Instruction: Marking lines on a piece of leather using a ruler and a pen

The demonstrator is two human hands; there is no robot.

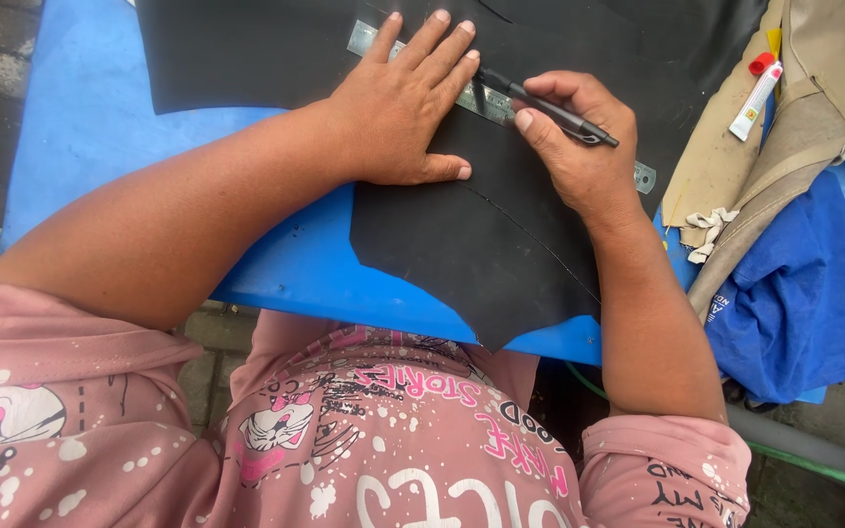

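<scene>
A glue tube (757,99) and blue cloth (794,293) lie right of the black leather sheet (481,244). The left hand (403,103) presses flat, fingers spread, on the steel ruler (501,106); the right hand (579,147) grips a black pen (550,108).

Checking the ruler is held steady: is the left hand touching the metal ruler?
Touching. The head view shows the left hand pressed flat across the metal ruler, its fingers covering the strip on the black sheet.

1. Flat steel ruler (501,103): middle hidden under left hand (398,108) and right hand (574,137).
2. Black leather sheet (481,235): cut off by top edge.
3. Black pen (555,112) tip: contact point too small to tell.
4. Blue worktop (80,127): top edge cropped.
</scene>
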